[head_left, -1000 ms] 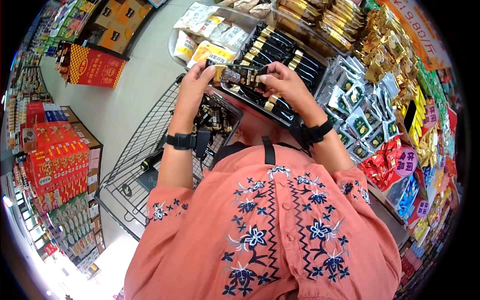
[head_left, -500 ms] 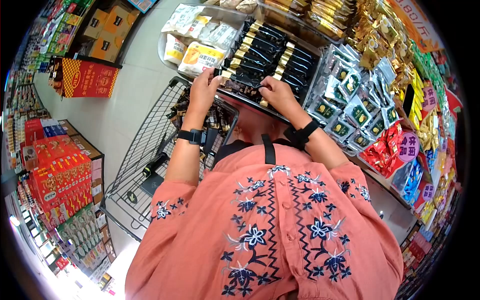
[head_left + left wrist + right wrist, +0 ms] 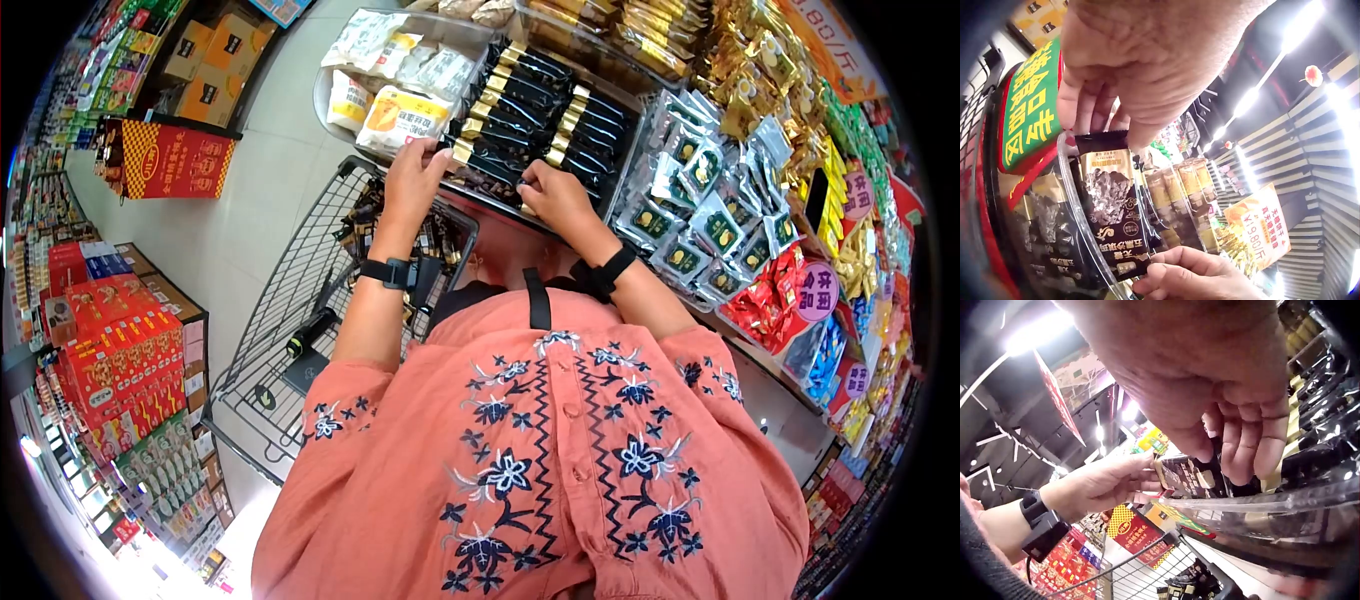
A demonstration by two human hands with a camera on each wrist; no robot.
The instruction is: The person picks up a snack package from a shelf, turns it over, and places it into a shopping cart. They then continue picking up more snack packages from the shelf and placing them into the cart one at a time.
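Observed from the head view: a person in an orange embroidered blouse stands at a shop display, both hands at the near edge of a clear plastic tray in the upper centre of the frame.

Left hand: fingers curled, pinching one end of a black-and-gold snack packet. The left wrist view shows the packet lying lengthwise against the tray's clear rim, its top edge caught under the fingertips, just beside a red and green label.

Right hand: fingers curled, pinching the opposite end of the same packet; in the left wrist view this hand sits at the lower edge of the frame, thumb and forefinger closed on the packet's bottom corner. In the right wrist view the fingers hang bent over the tray wall and the packet runs between the two hands.

Location of the packet: at the front row of the tray, among rows of like black-and-gold packets, held across the tray's near rim.

Surroundings: a wire shopping trolley stands left of the person, in the centre left of the frame, with dark packets in its upper basket. Silver pouches lie right of the tray; pale bagged goods lie to its left. A black band sits on each wrist
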